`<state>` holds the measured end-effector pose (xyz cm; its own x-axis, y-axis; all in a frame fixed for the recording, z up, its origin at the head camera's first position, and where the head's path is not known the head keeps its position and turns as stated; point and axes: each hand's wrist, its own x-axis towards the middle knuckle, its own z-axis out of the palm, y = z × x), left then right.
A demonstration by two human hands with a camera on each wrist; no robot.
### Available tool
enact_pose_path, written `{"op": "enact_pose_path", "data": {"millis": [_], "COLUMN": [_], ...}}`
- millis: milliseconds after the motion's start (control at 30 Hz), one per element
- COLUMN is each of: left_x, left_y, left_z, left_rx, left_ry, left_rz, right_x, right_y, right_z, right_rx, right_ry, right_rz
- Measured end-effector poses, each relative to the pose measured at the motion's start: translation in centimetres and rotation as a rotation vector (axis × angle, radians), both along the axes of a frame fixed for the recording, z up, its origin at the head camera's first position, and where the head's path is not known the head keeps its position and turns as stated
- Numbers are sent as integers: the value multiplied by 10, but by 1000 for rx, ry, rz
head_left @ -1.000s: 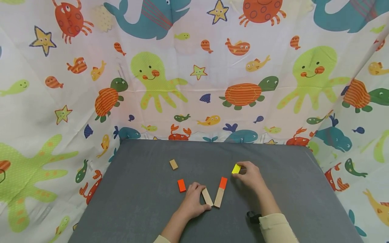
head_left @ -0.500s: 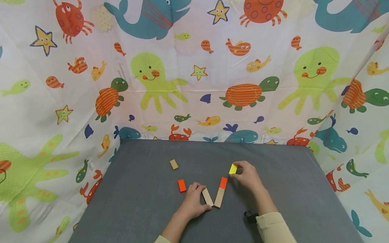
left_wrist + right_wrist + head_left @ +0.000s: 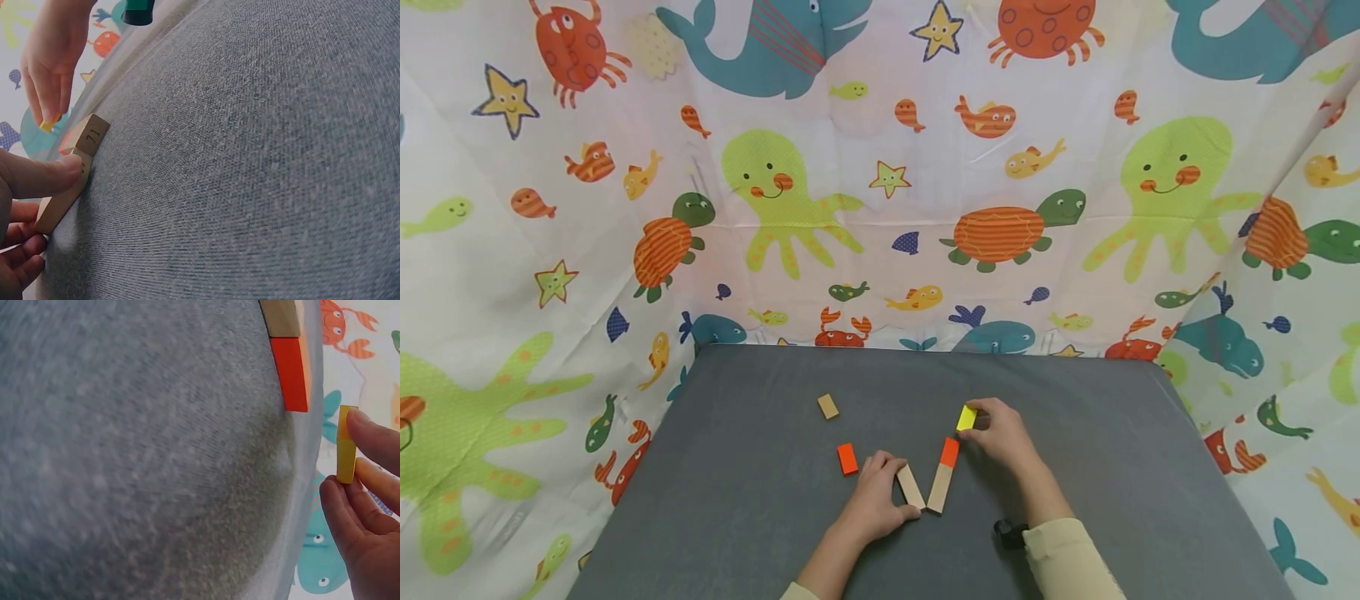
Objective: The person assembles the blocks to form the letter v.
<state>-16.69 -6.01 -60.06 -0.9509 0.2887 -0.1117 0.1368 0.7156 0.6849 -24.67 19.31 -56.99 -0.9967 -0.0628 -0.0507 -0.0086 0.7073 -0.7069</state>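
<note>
My left hand [image 3: 872,500] grips a plain wooden block [image 3: 912,486] lying on the table, thumb at its near end and fingers at its far end. Beside it lies a second wooden block [image 3: 939,489], the two forming a V whose point faces me. An orange block [image 3: 950,452] continues the V's right arm end to end. Just past its far end, my right hand [image 3: 1004,437] pinches a yellow block [image 3: 966,418] between thumb and fingers. In the right wrist view the yellow block [image 3: 345,445] is held up off the cloth, apart from the orange block [image 3: 291,374].
Left of the V, a loose orange block [image 3: 847,459] lies on the grey cloth-covered table [image 3: 737,517]. Farther back is a small tan block [image 3: 827,407]. A curtain [image 3: 850,308] printed with sea animals hangs behind and beside the table.
My right hand has carried the yellow block leftward and slightly nearer, toward the far end of the orange block. The left hand and the blocks on the table have stayed in place.
</note>
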Motion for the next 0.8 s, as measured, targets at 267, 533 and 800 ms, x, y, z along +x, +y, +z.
{"op": "enact_pose_path", "data": {"millis": [267,533,800], "left_x": [0,-1,-1], "left_y": [0,0,0], "left_z": [-1,-1,-1], "left_rx": [-8,-11,-12], "left_ry": [-6,-21,-23], "left_rz": [5,3,0], "right_x": [0,-1,-3], "right_y": [-4,-11,-12], "right_z": [-6,-8,-13], "right_rx": [-9,-7,8], "right_ry": [-24,-43,-39], "right_rz": [-1,-16,-17]}}
